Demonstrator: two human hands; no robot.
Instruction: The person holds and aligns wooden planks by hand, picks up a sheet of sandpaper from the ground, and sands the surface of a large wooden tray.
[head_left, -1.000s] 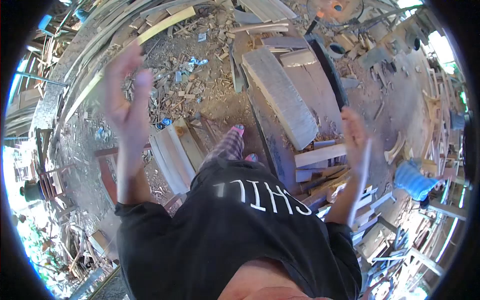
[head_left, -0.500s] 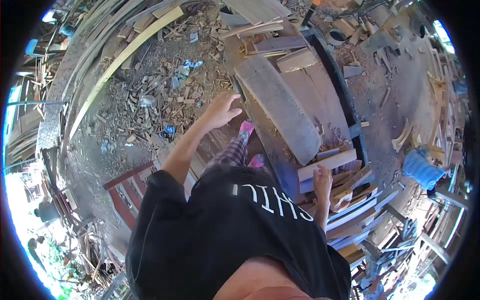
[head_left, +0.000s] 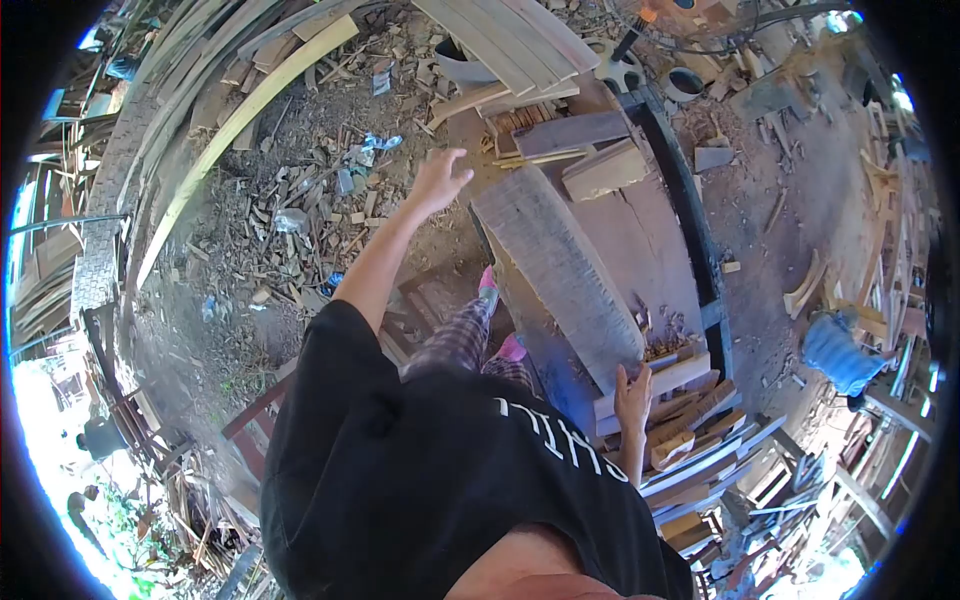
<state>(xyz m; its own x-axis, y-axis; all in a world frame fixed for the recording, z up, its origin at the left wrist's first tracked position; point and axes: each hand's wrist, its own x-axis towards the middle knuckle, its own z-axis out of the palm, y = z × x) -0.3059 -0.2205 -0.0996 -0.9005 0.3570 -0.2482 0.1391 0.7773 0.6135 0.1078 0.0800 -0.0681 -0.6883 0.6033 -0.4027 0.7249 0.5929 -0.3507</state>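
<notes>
A thick grey plank lies flat along a long workbench, slanting down toward my right side. My left hand is raised off the plank's far end, on its left side, with fingers spread and nothing in them. Close to the plank's near end is my right hand, its fingers apart and holding nothing. Whether those fingertips touch the plank's end, I cannot tell. Just beyond that hand lies a pale wood strip on a stack of cut wood pieces.
Wood chips and scraps litter the ground to the left, beside a long curved yellowish board. Wide boards jut over the bench's far end, near a shorter wood block. A person in blue is at the right.
My view has shifted, so the bench and plank appear lower. My left hand has moved forward, and my right hand is now closer to the plank's near end.
</notes>
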